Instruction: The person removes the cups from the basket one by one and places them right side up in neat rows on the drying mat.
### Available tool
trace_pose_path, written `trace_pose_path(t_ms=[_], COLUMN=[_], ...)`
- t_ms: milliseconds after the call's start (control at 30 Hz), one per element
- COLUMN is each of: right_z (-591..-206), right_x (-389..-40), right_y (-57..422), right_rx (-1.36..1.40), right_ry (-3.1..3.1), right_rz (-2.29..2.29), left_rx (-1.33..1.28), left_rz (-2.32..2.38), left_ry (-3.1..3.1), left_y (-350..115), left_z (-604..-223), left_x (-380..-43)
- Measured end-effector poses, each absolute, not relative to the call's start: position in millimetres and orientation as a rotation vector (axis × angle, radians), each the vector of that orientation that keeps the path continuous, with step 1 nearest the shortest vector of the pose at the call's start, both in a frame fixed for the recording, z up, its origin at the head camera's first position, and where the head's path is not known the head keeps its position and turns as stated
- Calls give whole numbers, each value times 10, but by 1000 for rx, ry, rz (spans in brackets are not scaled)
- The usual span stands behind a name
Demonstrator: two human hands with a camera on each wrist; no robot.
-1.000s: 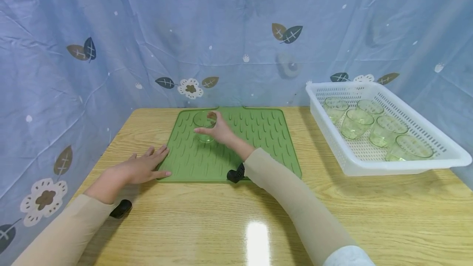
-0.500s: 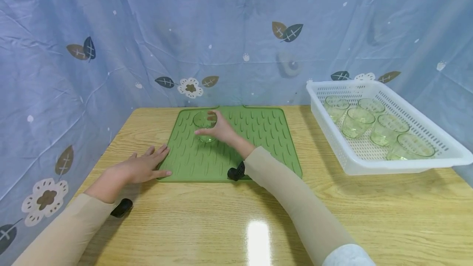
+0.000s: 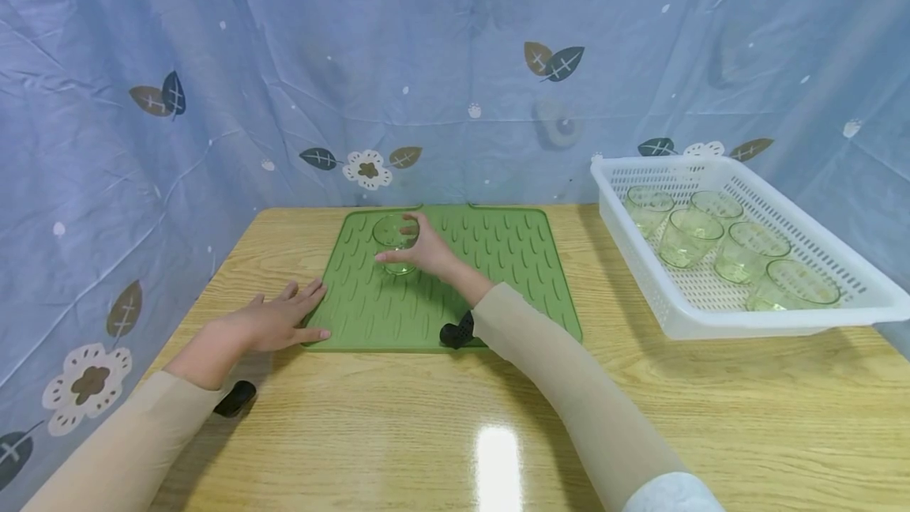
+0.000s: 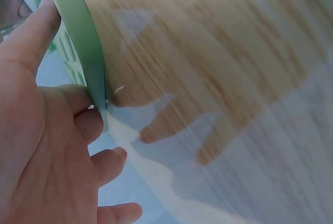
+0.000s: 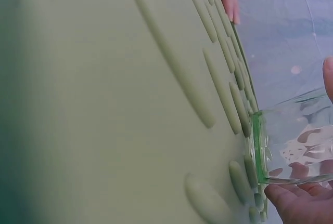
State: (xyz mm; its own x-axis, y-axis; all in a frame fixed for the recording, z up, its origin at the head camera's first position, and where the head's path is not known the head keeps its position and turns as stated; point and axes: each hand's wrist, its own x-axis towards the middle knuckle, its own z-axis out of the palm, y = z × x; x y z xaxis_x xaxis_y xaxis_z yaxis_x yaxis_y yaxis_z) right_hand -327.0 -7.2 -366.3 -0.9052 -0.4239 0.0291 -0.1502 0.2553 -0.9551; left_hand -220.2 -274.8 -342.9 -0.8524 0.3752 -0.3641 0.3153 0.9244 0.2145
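A clear, green-tinted drinking glass (image 3: 394, 237) stands upright on the ribbed green mat (image 3: 498, 275), towards its back left. My right hand (image 3: 426, 247) holds it from the right, thumb in front and fingers curved round the far side. In the right wrist view, the base of the glass (image 5: 296, 143) is right at the mat's ridges, with fingers (image 5: 296, 203) along one side. My left hand (image 3: 277, 322) lies flat with spread fingers at the mat's left edge. The left wrist view shows its fingers (image 4: 106, 167) reaching along the mat's rim (image 4: 86, 31), partly over it.
A white perforated plastic basket (image 3: 782, 322) stands at the right, with several similar glasses (image 3: 690, 235) upright in it. The wooden table (image 3: 370, 433) stretches in front of the mat. A blue patterned curtain (image 3: 455, 62) hangs behind and at the sides.
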Motion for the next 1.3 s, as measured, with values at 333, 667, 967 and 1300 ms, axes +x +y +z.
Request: trace_pose_path(t_ms=[333, 667, 967, 1300], right_z=[-3645, -3652, -3651, -3648], right_x=[-3268, -3265, -3288, -3304], right_y=[3, 9, -65, -90], right_rx=[-553, -552, -555, -564], right_ry=[2304, 2330, 2346, 2365], right_rz=[-1650, -1632, -1664, -1618], left_rx=[506, 497, 498, 501], left_rz=[216, 228, 221, 210], left_ry=[2675, 2666, 2671, 2674], left_y=[-2755, -2759, -2755, -2747], left_z=[-3434, -3441, -3448, -3451], left_x=[-2197, -2192, -2200, -2207])
